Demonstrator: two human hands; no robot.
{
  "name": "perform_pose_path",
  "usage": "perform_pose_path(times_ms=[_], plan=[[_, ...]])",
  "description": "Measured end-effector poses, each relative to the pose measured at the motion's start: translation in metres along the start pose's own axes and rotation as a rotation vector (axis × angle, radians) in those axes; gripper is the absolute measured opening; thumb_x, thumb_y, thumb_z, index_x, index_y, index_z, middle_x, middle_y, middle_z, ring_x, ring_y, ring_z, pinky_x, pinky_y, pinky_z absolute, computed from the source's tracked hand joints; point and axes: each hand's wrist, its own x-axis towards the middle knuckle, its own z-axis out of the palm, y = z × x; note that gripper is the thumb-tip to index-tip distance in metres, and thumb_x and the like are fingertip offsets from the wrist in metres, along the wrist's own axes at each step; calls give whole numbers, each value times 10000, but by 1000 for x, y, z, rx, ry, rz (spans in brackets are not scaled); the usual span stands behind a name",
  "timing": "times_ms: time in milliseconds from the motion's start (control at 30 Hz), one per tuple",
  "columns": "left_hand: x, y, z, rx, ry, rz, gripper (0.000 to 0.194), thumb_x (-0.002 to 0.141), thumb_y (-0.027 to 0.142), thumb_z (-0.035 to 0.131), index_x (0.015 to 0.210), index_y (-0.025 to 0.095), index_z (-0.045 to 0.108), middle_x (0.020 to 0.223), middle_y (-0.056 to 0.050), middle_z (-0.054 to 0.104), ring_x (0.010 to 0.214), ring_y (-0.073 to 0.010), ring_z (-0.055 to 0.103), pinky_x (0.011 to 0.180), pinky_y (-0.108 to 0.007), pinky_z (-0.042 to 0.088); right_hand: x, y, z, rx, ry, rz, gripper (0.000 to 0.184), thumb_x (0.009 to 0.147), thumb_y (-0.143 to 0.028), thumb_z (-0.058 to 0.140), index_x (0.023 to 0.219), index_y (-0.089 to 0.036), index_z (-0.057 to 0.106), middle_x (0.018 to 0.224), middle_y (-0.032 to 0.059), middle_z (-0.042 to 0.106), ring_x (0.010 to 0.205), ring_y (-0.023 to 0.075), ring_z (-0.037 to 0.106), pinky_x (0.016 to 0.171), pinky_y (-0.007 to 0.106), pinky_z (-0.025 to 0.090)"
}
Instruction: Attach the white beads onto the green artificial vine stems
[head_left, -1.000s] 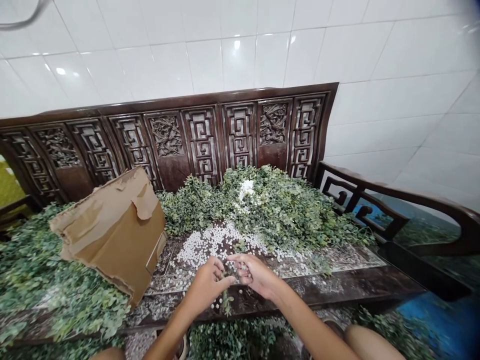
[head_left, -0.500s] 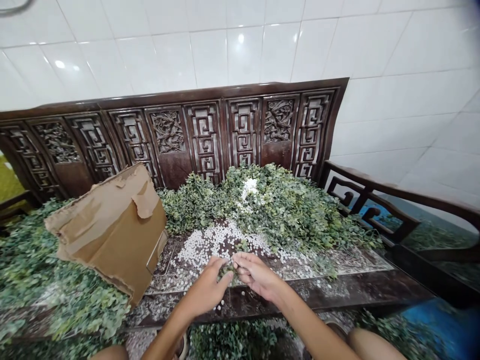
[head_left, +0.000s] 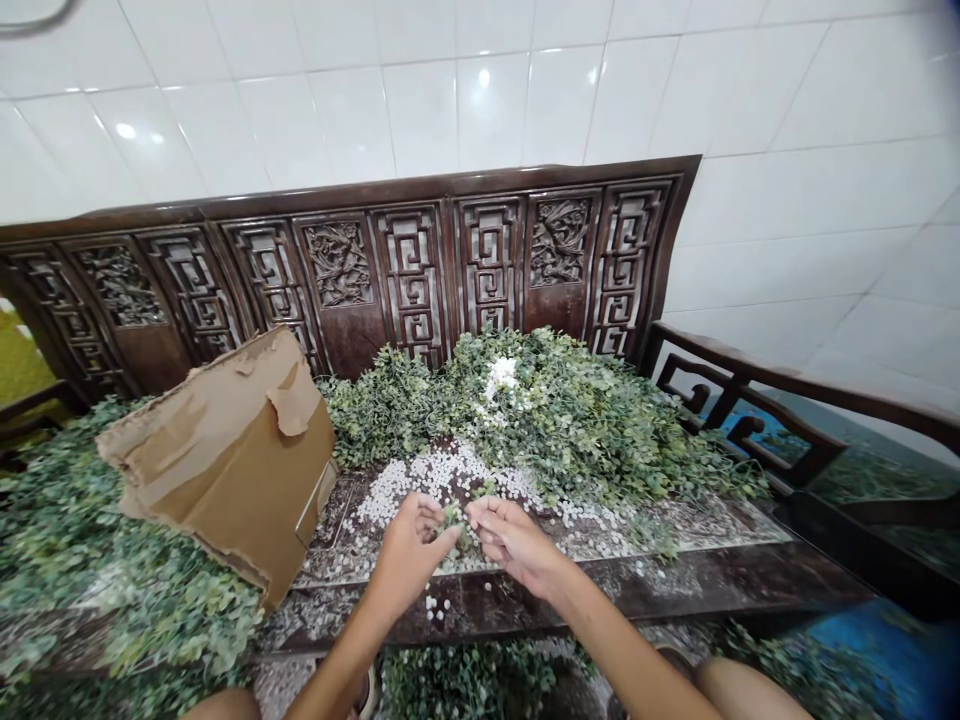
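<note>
My left hand (head_left: 409,552) is curled around a small sprig of artificial green leaves (head_left: 453,520), its thumb reaching toward the right. Close beside it, my right hand (head_left: 521,548) has thumb and forefinger pinched together; whatever lies between those fingertips is too small to make out. Both hands hover over the front of a dark wooden bench seat (head_left: 645,585). Behind them, many small white round pieces (head_left: 427,475) lie scattered on the seat. A large heap of the same artificial greenery (head_left: 600,430) rises behind and to the right, with a clump of white pieces (head_left: 501,375) on it.
A torn cardboard box (head_left: 225,470) leans at an angle on the left among more greenery (head_left: 52,510). The carved backrest (head_left: 345,330) stands against a white tiled wall (head_left: 420,110). At right is the bench's armrest (head_left: 750,380). Further greenery (head_left: 472,685) lies below the seat.
My hands have moved slightly apart, the left one shifting left and up a little. The sprig shows more between them. A few more white pieces show near the seat's front edge.
</note>
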Motion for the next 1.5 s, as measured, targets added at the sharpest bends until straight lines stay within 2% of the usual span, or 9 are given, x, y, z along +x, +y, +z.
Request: perform_pose_path(times_ms=[100, 233, 333, 467, 567, 733, 1067, 1500], plan=[[1, 0, 1, -30, 4, -44, 328, 671, 246, 701, 984, 171, 642, 894, -63, 687, 852, -214, 638, 794, -294, 474, -2, -1, 2, -11, 3, -2, 354, 641, -422, 813, 750, -154, 610, 541, -91, 380, 457, 40, 194, 427, 213, 86], [-3, 7, 2, 100, -23, 35, 256, 793, 333, 592, 946, 181, 730, 976, -78, 741, 949, -250, 652, 885, -339, 466, -5, -3, 6, -79, 8, -19, 351, 661, -433, 801, 823, -159, 651, 516, -105, 334, 452, 46, 168, 439, 227, 86], [-6, 13, 3, 165, -27, 73, 277, 820, 381, 561, 906, 188, 742, 908, -58, 756, 902, -251, 666, 827, -335, 493, -6, -2, 7, -96, 43, -67, 357, 666, -455, 792, 820, -159, 665, 531, -99, 337, 458, 47, 169, 444, 233, 89], [-8, 14, 4, 207, -8, 112, 254, 824, 380, 550, 786, 182, 703, 764, -34, 727, 779, -225, 657, 725, -306, 499, -4, 3, 7, -95, 102, -101, 369, 642, -489, 793, 727, -160, 651, 502, -102, 306, 450, 50, 155, 438, 238, 82], [-8, 11, 6, 172, 18, 130, 186, 799, 330, 567, 807, 183, 680, 812, -37, 729, 807, -223, 657, 749, -313, 500, -3, 5, 9, -100, 138, -108, 372, 630, -495, 797, 682, -166, 631, 480, -105, 304, 433, 47, 158, 435, 239, 78], [-8, 8, 7, 203, 42, 107, 206, 806, 330, 542, 819, 184, 687, 851, -51, 740, 839, -232, 658, 803, -343, 486, -4, 5, 11, -149, 129, -111, 359, 656, -471, 785, 784, -147, 700, 497, -96, 330, 433, 40, 166, 440, 234, 76], [-11, 14, 7, 235, 84, 96, 176, 765, 295, 515, 721, 177, 638, 704, -16, 679, 718, -200, 616, 684, -293, 466, -5, 10, 15, -237, 152, -143, 386, 695, -488, 747, 850, -136, 710, 451, -96, 302, 417, 49, 188, 426, 222, 93], [-9, 14, 9, 197, 74, 83, 95, 713, 252, 490, 637, 200, 516, 625, 29, 530, 650, -156, 503, 645, -254, 396, -11, 6, 23, -293, 186, -172, 360, 702, -472, 728, 829, -135, 710, 479, -71, 381, 434, 60, 215, 437, 223, 130]])
